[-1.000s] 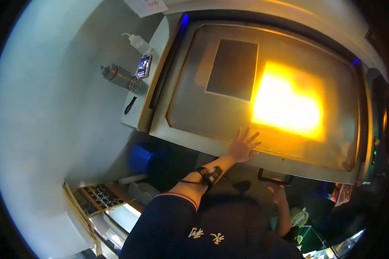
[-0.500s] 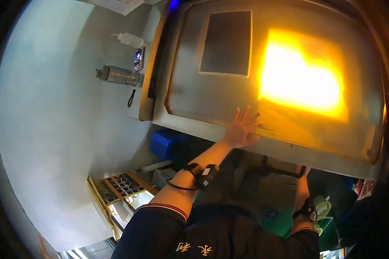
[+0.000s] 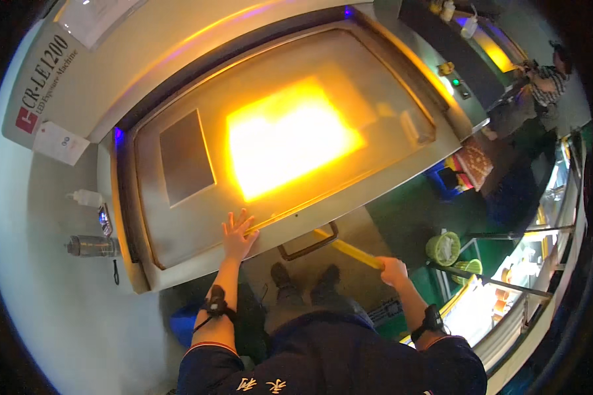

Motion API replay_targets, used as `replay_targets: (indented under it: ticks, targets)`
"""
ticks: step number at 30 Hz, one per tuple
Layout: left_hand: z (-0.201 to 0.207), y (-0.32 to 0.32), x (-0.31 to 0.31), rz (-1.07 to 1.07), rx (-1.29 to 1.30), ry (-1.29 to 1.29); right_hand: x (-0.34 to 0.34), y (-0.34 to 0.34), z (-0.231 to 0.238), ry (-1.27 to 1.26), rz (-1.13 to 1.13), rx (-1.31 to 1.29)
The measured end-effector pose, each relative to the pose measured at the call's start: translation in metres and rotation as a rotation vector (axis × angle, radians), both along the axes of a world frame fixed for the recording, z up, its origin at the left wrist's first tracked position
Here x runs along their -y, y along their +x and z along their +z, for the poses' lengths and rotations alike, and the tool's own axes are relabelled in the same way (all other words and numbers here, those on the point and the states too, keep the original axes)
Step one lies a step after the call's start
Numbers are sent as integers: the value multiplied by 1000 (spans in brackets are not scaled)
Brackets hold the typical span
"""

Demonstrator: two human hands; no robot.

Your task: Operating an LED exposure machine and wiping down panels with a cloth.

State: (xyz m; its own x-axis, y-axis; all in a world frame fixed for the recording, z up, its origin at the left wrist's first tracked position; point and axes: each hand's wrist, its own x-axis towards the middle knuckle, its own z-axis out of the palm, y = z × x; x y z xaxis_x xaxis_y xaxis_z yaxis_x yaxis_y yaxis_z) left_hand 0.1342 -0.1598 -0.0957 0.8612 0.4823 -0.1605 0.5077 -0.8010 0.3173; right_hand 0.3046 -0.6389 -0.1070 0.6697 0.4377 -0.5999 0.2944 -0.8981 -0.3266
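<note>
My left hand (image 3: 240,238) lies with fingers spread on the front edge of a large framed glass bed (image 3: 115,217). Under that glass a bright yellow-lit rectangle (image 3: 290,138) glows, and a dark rectangular sheet (image 3: 186,158) lies to its left. Low on the right, away from the glass, my right hand (image 3: 393,270) is closed around the near end of a long, flat yellow strip (image 3: 356,253). Its far end crosses a dark loop-shaped handle (image 3: 308,251) below the machine's front edge; whether they touch I cannot tell.
At the left stand a squeeze bottle (image 3: 87,197), a phone (image 3: 105,219) and a clear drinking bottle (image 3: 91,245). Green baskets (image 3: 443,249) and a brightly lit rack (image 3: 491,309) are at the right. Another person (image 3: 540,84) works at the far right.
My view has swung right. My right hand has left the dark handle's end and now holds the yellow strip out to the right. My left hand stays spread at the glass edge.
</note>
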Motion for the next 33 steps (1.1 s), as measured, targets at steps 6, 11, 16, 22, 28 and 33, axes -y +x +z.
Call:
replay_targets:
  ticks: [6,11,16,22,28,33]
  targets:
    - [88,-5,83,-475,-212,-246,-17,-3,103,-172,334,22]
    - [163,-76,94,-396,-442,-328,-120,-1,144,425,735,351]
    - [91,-119,-26,-32,-319,4,-273,-17,116,470,874,573]
    - [76,-96,-162,-47,-443,73,-427,-4,53,353,949,447]
    - [61,-12,-358,-35,-321,-47,-606,92,39,381,951,278]
    - [64,117,-504,-26,-145,-142,-755,205,54,283,856,334]
